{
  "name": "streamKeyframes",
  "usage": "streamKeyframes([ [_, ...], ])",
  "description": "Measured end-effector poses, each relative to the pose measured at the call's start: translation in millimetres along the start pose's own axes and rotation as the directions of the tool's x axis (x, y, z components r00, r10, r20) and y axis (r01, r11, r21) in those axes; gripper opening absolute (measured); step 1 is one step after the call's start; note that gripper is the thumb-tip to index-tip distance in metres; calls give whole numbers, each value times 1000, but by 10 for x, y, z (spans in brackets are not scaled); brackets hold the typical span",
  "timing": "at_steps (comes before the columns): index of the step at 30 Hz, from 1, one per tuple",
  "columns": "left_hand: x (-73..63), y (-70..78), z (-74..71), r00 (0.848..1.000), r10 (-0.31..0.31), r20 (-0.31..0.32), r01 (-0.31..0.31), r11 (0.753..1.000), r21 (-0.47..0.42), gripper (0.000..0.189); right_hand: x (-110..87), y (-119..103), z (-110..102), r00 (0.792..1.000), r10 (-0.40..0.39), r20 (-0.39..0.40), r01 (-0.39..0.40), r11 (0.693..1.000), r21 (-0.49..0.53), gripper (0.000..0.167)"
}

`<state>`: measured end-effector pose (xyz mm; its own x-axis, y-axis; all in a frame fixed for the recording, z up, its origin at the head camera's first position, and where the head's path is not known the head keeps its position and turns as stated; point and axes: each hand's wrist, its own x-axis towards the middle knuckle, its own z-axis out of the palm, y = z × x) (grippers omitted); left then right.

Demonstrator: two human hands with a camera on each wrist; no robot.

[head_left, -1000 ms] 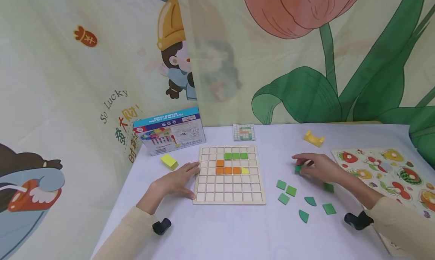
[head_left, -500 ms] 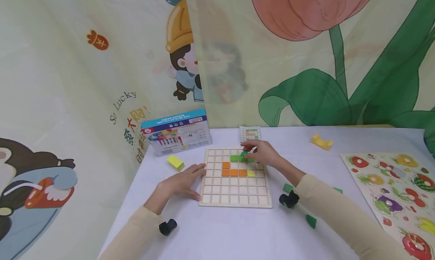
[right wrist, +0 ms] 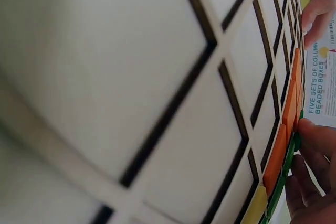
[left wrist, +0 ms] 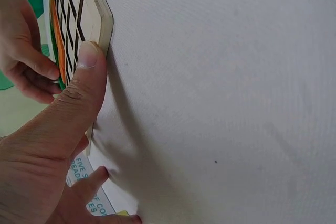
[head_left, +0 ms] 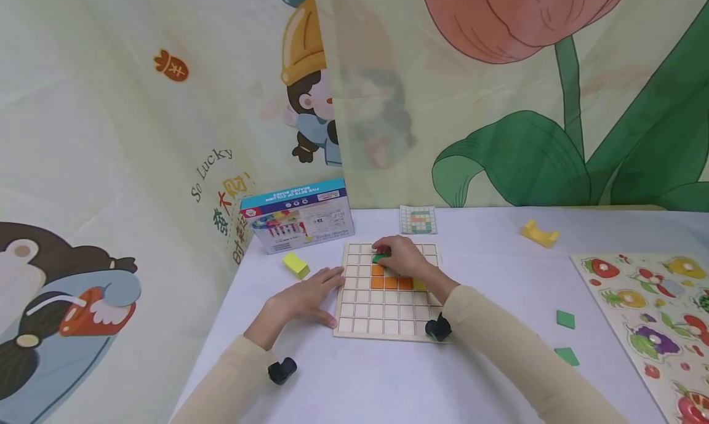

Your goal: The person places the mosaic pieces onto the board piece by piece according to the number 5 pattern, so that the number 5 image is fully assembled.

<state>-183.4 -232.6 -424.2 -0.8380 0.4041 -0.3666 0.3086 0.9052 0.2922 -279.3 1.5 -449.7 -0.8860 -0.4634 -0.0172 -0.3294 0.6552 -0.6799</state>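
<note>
Yellow block (head_left: pixel 296 265): between nine and ten o'clock from the board's middle, just beside the box (head_left: pixel 299 221).
Left hand (head_left: pixel 304 298): at nine o'clock, fingers spread and fairly straight, thumb on the board's near corner; it steadies more than it grasps.
Board (head_left: pixel 362 312): probably wood, so stiff and light enough to skid on the cloth; best held flat by its left edge, as here, clear of the grid.
Green tile (head_left: pixel 379 259): at eleven o'clock on the grid, under the fingertips; whether it is fully seated I cannot tell. Likely very light, rigid, perhaps slick on its face, hard to break; take it by opposite edges, since a flat press would give little purchase.
Orange tiles (head_left: pixel 391 283): near the middle, towards twelve; a sleeve or knuckle could probably nudge them.
Right hand (head_left: pixel 407 258): around twelve to one, thumb and fingers pinching the green tile.
Loose green tiles (head_left: pixel 565 319): between three and four, flat on the cloth; thin, so likely easiest lifted by a corner.
</note>
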Motion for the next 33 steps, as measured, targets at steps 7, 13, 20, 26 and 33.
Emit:
streamKeyframes([
  [7, -14, 8, -22, 1000, -8, 1, 8, 1000, 14, 91, 29, -48, 28, 1000, 26, 1, -26, 999, -28, 33],
  [13, -19, 20, -34, 1000, -1, 2, 1, 1000, 22, 91, 15, -34, 20, 999, 31, -7, -32, 999, -41, 33],
  [20, -9, 9, -18, 1000, 5, 4, -5, 1000, 28, 91, 5, -17, 31, 999, 43, -14, -44, 999, -22, 32],
  [26, -16, 17, -16, 1000, 0, 0, 0, 1000, 14, 91, -11, -21, 19, 999, 35, -4, -35, 999, -20, 31],
  [33, -21, 16, -7, 1000, -5, -5, 5, 1000, 18, 90, -119, 16, -145, 1000, 3, -21, -2, 999, 54, 28],
])
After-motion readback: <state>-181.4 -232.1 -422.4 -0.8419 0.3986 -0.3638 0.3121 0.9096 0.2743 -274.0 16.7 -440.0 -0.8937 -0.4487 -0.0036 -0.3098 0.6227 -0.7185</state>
